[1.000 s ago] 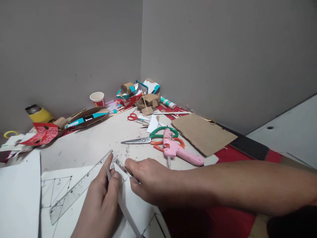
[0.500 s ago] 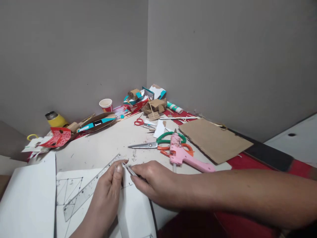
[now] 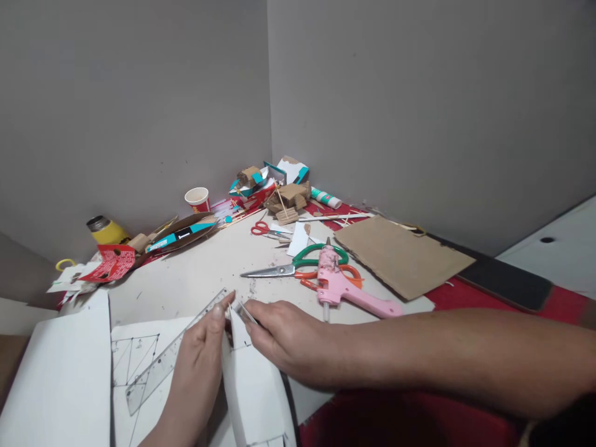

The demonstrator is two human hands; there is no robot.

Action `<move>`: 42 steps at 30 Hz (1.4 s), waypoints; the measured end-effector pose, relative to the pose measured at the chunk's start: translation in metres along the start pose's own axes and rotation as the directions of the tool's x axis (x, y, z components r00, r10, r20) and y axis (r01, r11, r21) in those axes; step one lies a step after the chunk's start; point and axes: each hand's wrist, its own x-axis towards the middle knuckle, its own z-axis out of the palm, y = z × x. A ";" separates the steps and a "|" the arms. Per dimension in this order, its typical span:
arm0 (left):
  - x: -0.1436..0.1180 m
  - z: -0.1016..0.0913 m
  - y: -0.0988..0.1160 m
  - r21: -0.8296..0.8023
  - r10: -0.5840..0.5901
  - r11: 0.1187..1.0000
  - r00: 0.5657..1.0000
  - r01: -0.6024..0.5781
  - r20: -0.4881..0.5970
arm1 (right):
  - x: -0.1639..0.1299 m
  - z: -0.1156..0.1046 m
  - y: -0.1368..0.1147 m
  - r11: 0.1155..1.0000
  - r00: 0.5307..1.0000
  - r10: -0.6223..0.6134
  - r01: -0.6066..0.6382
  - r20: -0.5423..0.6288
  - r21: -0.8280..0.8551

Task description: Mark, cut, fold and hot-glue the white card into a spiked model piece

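A long, folded piece of white card with pencilled lines narrows to a point between my hands. My left hand is closed at its left edge, thumb and forefinger near the pointed end. In my right hand, pinched between thumb and forefinger, is a thin, shiny, blade-like piece, just right of the card's tip; the fingers hide most of it. Beneath my left hand, a clear ruler lies slantwise across a drawn sheet of white paper.
Green-and-orange-handled scissors lie beyond my hands, under a pink glue gun. A brown cardboard sheet lies at the right. Small red scissors, a paper cup, a yellow bottle and craft scraps line the back. A large white sheet is at left.
The shiny piece has shifted slightly off the card's tip, which shows more now. My left thumb has moved a little left of it. The view has shifted slightly.
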 end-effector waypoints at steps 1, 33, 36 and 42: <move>-0.001 -0.001 0.000 -0.004 -0.025 1.000 0.998 0.025 -0.060 | 0.001 -0.001 0.000 1.000 1.000 0.004 -0.004 -0.010 0.007; -0.011 -0.005 -0.004 0.467 0.375 0.832 0.924 -0.300 -0.075 | -0.003 -0.008 0.004 0.998 0.998 -0.064 0.064 0.024 -0.004; -0.005 -0.003 -0.011 0.349 0.372 0.878 0.926 -0.328 -0.066 | -0.002 -0.003 0.007 0.991 0.992 -0.118 0.120 0.033 -0.054; -0.018 0.010 -0.013 0.129 0.170 0.978 0.985 -0.164 -0.037 | 0.001 -0.003 0.010 0.995 0.994 -0.092 0.093 0.051 -0.019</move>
